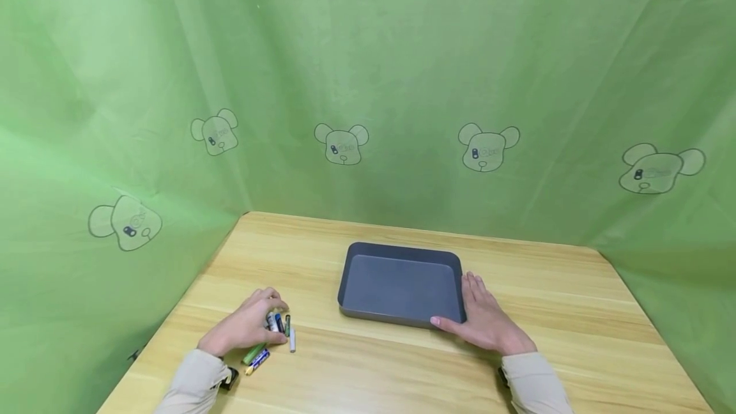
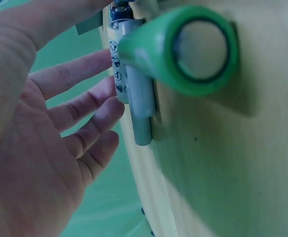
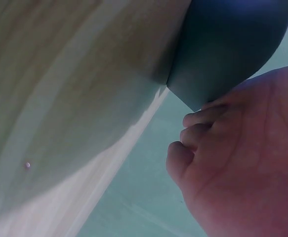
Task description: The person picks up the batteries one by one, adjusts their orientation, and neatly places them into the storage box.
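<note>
My left hand (image 1: 246, 326) is at the left of the table, its thumb and fingers arched about several small batteries. Between thumb and forefinger lie a blue battery (image 1: 279, 322) and a silvery one; a dark green battery (image 1: 287, 326) and a white battery (image 1: 292, 341) are just beyond. By the wrist are a green battery (image 2: 153, 47) and a blue-and-yellow battery (image 1: 257, 361). In the left wrist view the other fingers are spread loosely, tips close to the batteries. My right hand (image 1: 485, 323) rests against the right side of a dark grey tray (image 1: 391, 319), thumb at its near corner.
The tray stands on a light wooden table (image 1: 356, 369), right of the batteries. A green curtain (image 1: 402, 190) with printed bear heads surrounds the table's back and sides. A dark band (image 1: 230, 378) is on the left wrist.
</note>
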